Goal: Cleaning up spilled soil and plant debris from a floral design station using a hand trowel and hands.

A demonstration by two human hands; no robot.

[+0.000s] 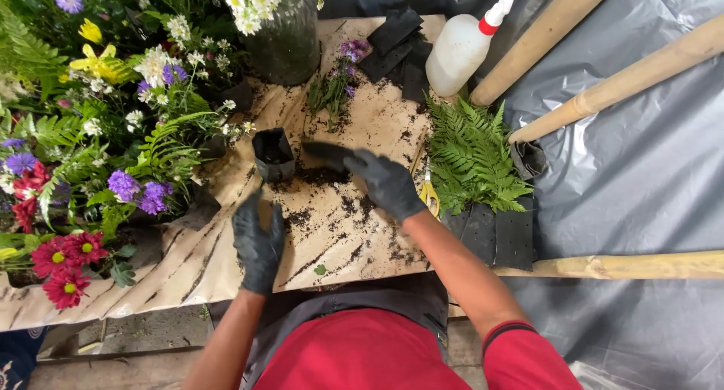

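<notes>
My left hand (257, 244) wears a black glove and hovers flat over the brown paper (188, 273), just below a small black plastic nursery bag (272, 155) that stands open and upright. It holds nothing. My right hand (381, 179), also in a black glove, reaches left across scattered dark soil (332, 201), fingers spread and pointing toward the bag. Nothing shows in its grip. A purple-flowered seedling (337, 84) lies on the paper beyond the bag.
Potted flowers and ferns (90, 133) crowd the left. A dark glass vase (285, 39) stands at the back. A fern (471, 156), yellow-handled scissors (428, 190), empty black bags (396, 47), a white spray bottle (461, 50) and bamboo poles (626, 81) lie right, over grey plastic sheeting (648, 179).
</notes>
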